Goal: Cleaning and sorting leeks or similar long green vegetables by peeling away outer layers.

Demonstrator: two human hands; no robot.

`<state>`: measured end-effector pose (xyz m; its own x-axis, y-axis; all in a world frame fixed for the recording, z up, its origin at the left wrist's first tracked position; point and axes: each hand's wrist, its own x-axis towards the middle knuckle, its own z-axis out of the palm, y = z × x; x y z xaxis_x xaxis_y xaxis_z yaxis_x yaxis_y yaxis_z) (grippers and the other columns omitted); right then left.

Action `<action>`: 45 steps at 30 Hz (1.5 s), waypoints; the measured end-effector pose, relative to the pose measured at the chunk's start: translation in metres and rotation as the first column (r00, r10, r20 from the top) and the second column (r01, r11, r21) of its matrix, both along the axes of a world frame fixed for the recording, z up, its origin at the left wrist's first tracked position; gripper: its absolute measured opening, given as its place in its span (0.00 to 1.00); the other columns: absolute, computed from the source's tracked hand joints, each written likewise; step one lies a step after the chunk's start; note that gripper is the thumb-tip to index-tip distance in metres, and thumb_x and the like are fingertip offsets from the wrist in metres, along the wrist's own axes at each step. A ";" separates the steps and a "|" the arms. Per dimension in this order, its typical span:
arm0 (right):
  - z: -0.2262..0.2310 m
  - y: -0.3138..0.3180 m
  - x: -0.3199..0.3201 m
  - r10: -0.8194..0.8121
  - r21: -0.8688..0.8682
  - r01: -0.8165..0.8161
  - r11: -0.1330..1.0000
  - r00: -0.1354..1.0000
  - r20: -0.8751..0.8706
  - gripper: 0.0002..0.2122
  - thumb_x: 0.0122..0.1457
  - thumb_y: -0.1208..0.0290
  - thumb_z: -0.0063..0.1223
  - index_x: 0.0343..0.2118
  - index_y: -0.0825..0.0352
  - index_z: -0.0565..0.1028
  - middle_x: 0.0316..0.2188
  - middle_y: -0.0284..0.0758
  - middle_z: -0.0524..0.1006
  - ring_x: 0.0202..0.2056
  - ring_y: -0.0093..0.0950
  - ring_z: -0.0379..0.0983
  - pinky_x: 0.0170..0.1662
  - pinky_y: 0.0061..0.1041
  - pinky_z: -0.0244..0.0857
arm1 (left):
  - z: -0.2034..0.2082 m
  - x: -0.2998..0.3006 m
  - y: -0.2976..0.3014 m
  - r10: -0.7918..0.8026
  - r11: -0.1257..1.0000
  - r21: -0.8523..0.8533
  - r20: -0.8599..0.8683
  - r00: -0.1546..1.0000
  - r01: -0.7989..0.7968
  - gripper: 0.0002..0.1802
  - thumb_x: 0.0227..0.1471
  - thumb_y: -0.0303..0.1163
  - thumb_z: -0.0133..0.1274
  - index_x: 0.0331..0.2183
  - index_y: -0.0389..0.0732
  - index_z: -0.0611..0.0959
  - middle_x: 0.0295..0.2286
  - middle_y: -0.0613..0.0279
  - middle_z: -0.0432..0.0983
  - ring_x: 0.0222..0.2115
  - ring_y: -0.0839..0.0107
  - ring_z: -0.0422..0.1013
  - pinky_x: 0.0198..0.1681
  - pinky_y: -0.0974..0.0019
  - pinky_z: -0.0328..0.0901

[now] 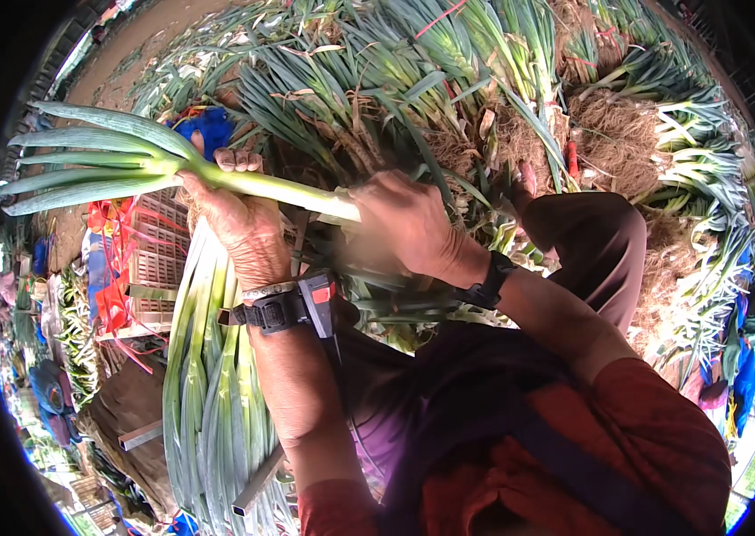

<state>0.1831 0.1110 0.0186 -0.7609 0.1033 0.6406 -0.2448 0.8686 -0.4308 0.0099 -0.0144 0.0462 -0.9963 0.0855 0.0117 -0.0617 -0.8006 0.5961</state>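
L hand (pixel 243 219) clamped round 1 leek (pixel 292 189) nr leaf fork; leek lies crosswise ahead of body. R hand (pixel 413 223) at white end, blurred: can't tell if gripping. Prob. best: L firm, R light, no bruising. Count: 2 hands, 1 crate (pixel 158 255); heaped leeks (pixel 377 76) overlap, uncountable.

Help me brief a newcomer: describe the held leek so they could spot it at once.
Start at the person's left forearm and follow it up to the left hand. The held leek lies across that hand, green leaves fanning left; unlike the bunched leeks beside the forearm, it is held singly.
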 end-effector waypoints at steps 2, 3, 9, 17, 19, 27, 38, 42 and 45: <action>-0.007 0.002 -0.004 -0.030 -0.115 0.033 0.993 0.999 0.027 0.08 0.50 0.76 0.55 0.34 0.69 0.73 0.27 0.38 0.73 0.29 0.34 0.72 0.32 0.29 0.68 | -0.002 -0.001 0.002 -0.005 1.000 -0.004 -0.032 0.999 0.005 0.30 0.53 0.56 0.49 0.48 0.43 0.72 0.19 0.70 0.61 0.16 0.78 0.57 0.20 0.75 0.56; -0.010 0.004 -0.006 -0.034 -0.213 0.043 0.976 0.998 0.045 0.07 0.51 0.76 0.54 0.34 0.69 0.73 0.26 0.38 0.73 0.29 0.34 0.73 0.33 0.27 0.68 | -0.003 -0.002 0.002 -0.037 0.999 0.019 -0.046 0.998 0.038 0.30 0.54 0.57 0.48 0.47 0.43 0.72 0.19 0.70 0.60 0.16 0.79 0.56 0.20 0.76 0.56; -0.011 0.008 -0.007 0.063 -0.434 0.004 0.901 0.988 0.140 0.07 0.53 0.75 0.56 0.34 0.69 0.73 0.28 0.37 0.74 0.30 0.26 0.74 0.34 0.23 0.67 | -0.022 -0.018 -0.010 -0.095 0.994 0.041 -0.074 0.993 0.098 0.32 0.55 0.61 0.42 0.46 0.42 0.72 0.16 0.71 0.58 0.16 0.79 0.54 0.19 0.77 0.52; 0.001 -0.011 0.002 -0.031 0.101 0.034 0.994 0.999 -0.026 0.08 0.46 0.71 0.59 0.29 0.63 0.73 0.29 0.32 0.69 0.32 0.30 0.69 0.33 0.28 0.67 | -0.013 -0.007 -0.006 -0.072 0.997 0.009 -0.067 0.995 0.073 0.31 0.56 0.61 0.40 0.44 0.42 0.73 0.15 0.71 0.57 0.16 0.80 0.54 0.19 0.76 0.52; -0.001 -0.010 0.004 -0.028 0.065 0.027 0.998 1.000 0.002 0.08 0.46 0.73 0.59 0.29 0.64 0.72 0.30 0.32 0.69 0.33 0.30 0.70 0.33 0.28 0.67 | -0.012 -0.007 -0.007 -0.087 0.996 0.010 -0.054 0.995 0.087 0.31 0.56 0.61 0.40 0.44 0.42 0.73 0.15 0.71 0.57 0.16 0.80 0.53 0.19 0.76 0.52; -0.032 0.014 -0.005 -0.205 -0.243 0.239 0.940 0.966 0.160 0.06 0.45 0.78 0.55 0.28 0.68 0.72 0.24 0.40 0.75 0.25 0.37 0.74 0.30 0.31 0.68 | -0.007 -0.007 -0.011 -0.162 0.984 0.067 -0.084 0.983 0.168 0.33 0.56 0.61 0.39 0.45 0.40 0.74 0.15 0.72 0.54 0.15 0.80 0.50 0.16 0.78 0.51; 0.011 0.008 0.007 0.672 -0.940 0.049 0.337 0.687 0.276 0.23 0.60 0.51 0.47 0.44 0.69 0.75 0.34 0.32 0.77 0.35 0.20 0.70 0.40 0.22 0.64 | 0.011 0.011 -0.014 -0.404 0.843 0.211 -0.359 0.841 0.495 0.38 0.55 0.62 0.39 0.49 0.35 0.72 0.13 0.72 0.55 0.13 0.81 0.50 0.12 0.78 0.51; -0.006 -0.006 -0.002 0.618 -0.959 0.016 0.285 0.762 0.196 0.19 0.56 0.57 0.54 0.44 0.68 0.75 0.35 0.32 0.76 0.35 0.20 0.70 0.40 0.21 0.64 | 0.012 0.008 -0.018 -0.422 0.807 0.213 -0.446 0.789 0.551 0.41 0.54 0.64 0.39 0.50 0.35 0.72 0.12 0.72 0.55 0.10 0.81 0.50 0.11 0.78 0.51; -0.024 -0.004 -0.008 0.454 -0.920 0.004 0.392 0.869 0.198 0.16 0.56 0.60 0.54 0.42 0.66 0.75 0.35 0.32 0.76 0.35 0.20 0.71 0.41 0.21 0.66 | 0.016 0.013 -0.020 -0.436 0.820 0.190 -0.406 0.803 0.540 0.41 0.53 0.65 0.40 0.50 0.35 0.73 0.11 0.73 0.54 0.10 0.82 0.50 0.11 0.78 0.52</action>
